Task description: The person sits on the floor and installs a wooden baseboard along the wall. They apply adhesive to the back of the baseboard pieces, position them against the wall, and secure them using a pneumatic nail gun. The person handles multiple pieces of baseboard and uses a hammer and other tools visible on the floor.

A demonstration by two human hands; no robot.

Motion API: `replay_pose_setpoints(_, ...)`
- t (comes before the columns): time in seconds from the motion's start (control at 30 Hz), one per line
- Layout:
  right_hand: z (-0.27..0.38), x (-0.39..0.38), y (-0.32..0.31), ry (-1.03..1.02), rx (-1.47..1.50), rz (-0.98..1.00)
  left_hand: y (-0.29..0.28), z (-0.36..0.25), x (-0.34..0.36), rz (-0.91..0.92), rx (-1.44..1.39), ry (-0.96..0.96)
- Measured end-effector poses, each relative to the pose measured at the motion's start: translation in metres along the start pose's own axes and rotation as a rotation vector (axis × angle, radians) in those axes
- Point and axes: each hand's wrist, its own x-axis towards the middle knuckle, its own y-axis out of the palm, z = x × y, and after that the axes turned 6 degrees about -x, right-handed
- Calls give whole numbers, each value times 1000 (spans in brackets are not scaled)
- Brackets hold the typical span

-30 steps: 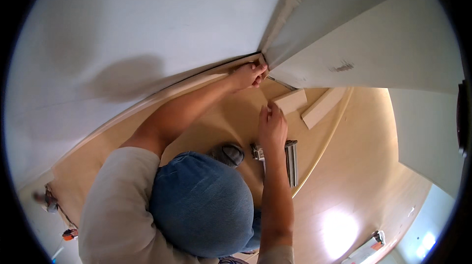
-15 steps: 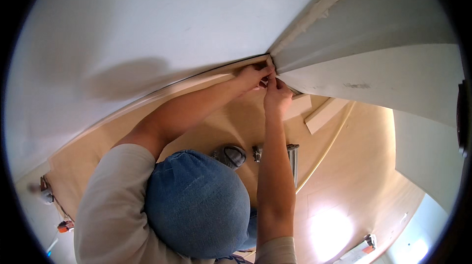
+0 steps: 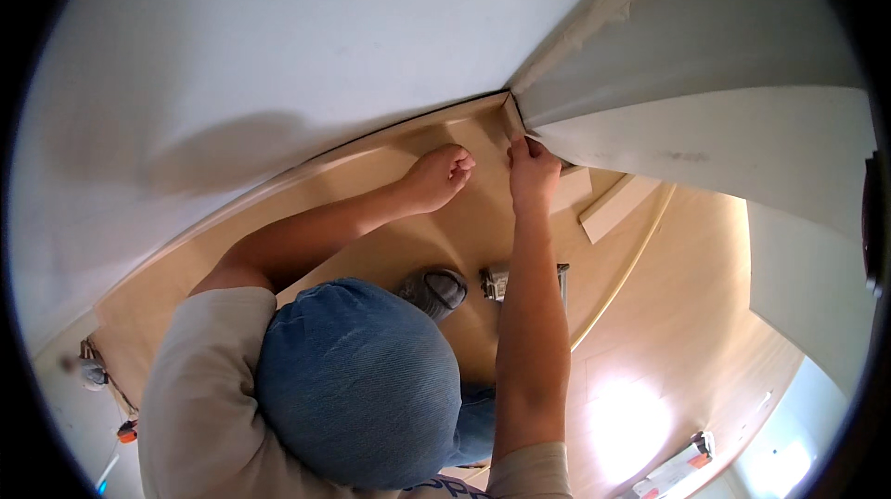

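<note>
A pale wooden baseboard strip (image 3: 408, 126) runs along the foot of the white wall to the inside corner. There a short baseboard piece (image 3: 513, 118) stands against the side wall. My right hand (image 3: 534, 179) is closed on the near end of this short piece, thumb and fingers pinched together. Over the floor, to the left of it and apart from the baseboard, hangs my left hand (image 3: 438, 181) with its fingers curled in. Whatever may be inside those fingers is hidden.
Loose board offcuts (image 3: 619, 207) lie right of my right hand. A yellowish hose (image 3: 624, 290) crosses the floor beside them. A metal tool (image 3: 495, 283) sits partly behind my right forearm. My bent knee (image 3: 362, 388) in denim and my shoe (image 3: 434, 291) are close in front.
My left hand has drawn away from the corner, toward the left and nearer to me. My right hand has shifted slightly nearer, and the short piece in the corner shows more fully.
</note>
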Motion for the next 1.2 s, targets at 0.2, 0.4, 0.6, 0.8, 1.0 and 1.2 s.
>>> replay_pose_setpoints(0.2,-4,8,-6,20,33,36,-3,-52,7,-45,543,311)
replay_pose_setpoints(0.4,-2,9,-1,29,41,57,-15,-81,24,-50,874,428)
replay_pose_setpoints(0.6,-6,10,1,-62,52,-53,-12,-110,29,150,1072,248)
replay_pose_setpoints(0.8,-5,-45,-26,-115,-59,-129,-10,-105,33,185,1214,325)
replay_pose_setpoints(1.0,-104,-213,-104,-304,-554,-226,-16,-95,31,114,1243,398)
replay_pose_setpoints(1.2,-141,-225,-129,7,-736,343,-5,-106,31,141,1315,317)
